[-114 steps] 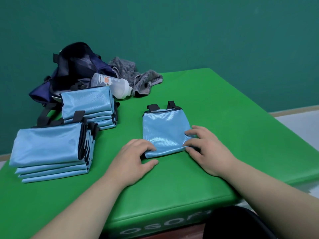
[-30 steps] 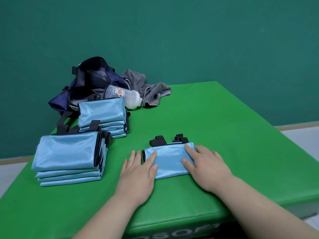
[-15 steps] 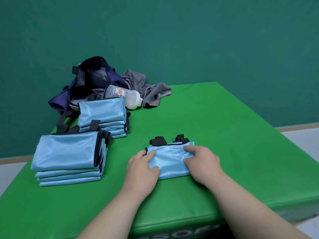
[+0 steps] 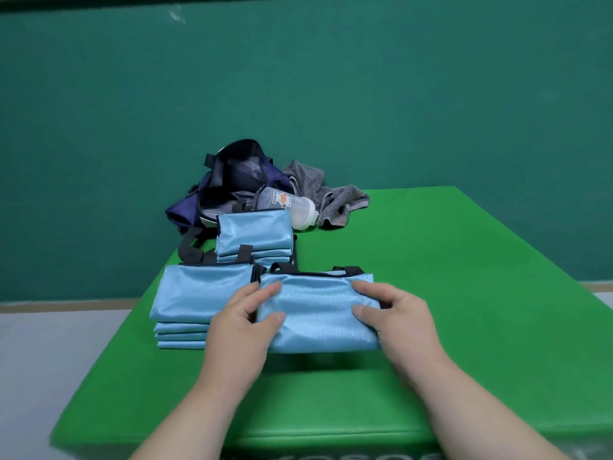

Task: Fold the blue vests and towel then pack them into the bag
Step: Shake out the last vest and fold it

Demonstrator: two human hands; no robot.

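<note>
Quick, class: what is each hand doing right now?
Left hand: grips the left end of the folded blue vest.
Right hand: grips its right end.

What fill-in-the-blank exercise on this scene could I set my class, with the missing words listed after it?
1. The left hand and right hand hold one folded vest, coloured ____.
2. The near stack and far stack lie on that vest's ____ side.
3. Between the bag and the towel, the bottle lies on its ____.

Missing words: blue; left; side.
</note>
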